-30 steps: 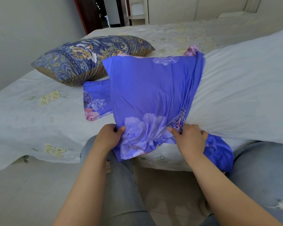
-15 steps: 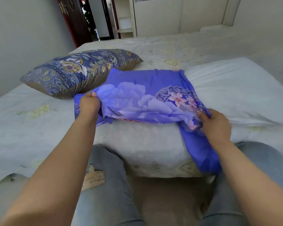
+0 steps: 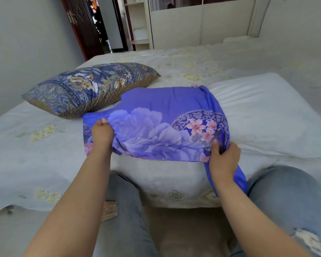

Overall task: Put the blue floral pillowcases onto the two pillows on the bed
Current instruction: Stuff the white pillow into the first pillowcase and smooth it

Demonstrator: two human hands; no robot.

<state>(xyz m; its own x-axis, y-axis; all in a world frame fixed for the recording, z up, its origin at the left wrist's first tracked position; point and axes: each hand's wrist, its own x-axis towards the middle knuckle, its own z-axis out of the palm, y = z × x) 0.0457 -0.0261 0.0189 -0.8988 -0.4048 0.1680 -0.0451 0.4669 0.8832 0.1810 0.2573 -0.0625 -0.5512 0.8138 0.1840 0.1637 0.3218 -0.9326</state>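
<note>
Our left hand (image 3: 102,135) and right hand (image 3: 224,158) each grasp the blue floral cotton pillowcase (image 3: 161,125), arms outstretched. It half-covers the white pillow (image 3: 267,115) at three o'clock. We see no writing.

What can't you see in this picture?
Head view:
- White pillow's left end: inside the blue pillowcase.
- Left hand's and right hand's fingertips: tucked in cloth.
- Second pillowcase, if any: mostly covered.
- Patterned pillow's underside: against the bed.

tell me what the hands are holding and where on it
Both grip the blue floral pillowcase: the left hand bunches its near-left edge, the right hand its near-right corner, beside the white pillow.
</note>
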